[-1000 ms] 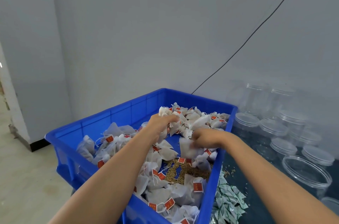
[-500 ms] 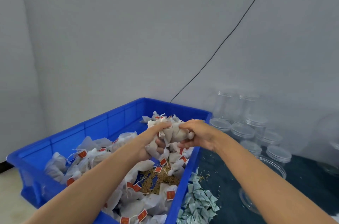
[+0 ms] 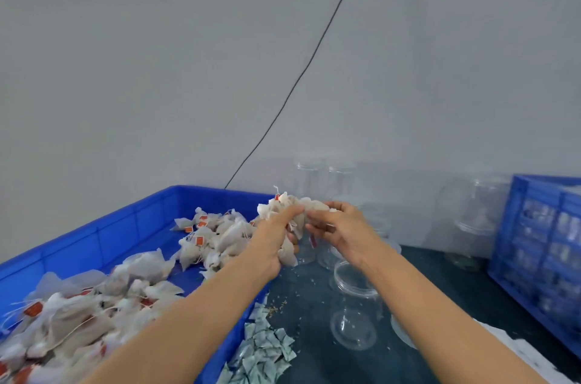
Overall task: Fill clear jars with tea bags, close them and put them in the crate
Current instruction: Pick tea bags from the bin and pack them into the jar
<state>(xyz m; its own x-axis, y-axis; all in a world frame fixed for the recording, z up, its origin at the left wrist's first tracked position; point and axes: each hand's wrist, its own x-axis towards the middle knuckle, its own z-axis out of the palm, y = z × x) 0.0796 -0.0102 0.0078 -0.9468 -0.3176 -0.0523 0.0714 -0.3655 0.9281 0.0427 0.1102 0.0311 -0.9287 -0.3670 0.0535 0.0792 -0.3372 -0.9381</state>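
Two hands — left hand (image 3: 273, 242), right hand (image 3: 342, 231) — showed; one blue bin (image 3: 132, 220) left of them, one crate (image 3: 537, 258) right; tea bags (image 3: 220, 236) too many to count.

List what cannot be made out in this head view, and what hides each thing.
- Bundle of tea bags: its count is hidden by the left hand and right hand gripping it.
- Blue crate: cut off by the right edge; contents blurred behind its lattice.
- Blue bin: near end cut off by the bottom edge.
- Back jars: too faint against the wall to count.
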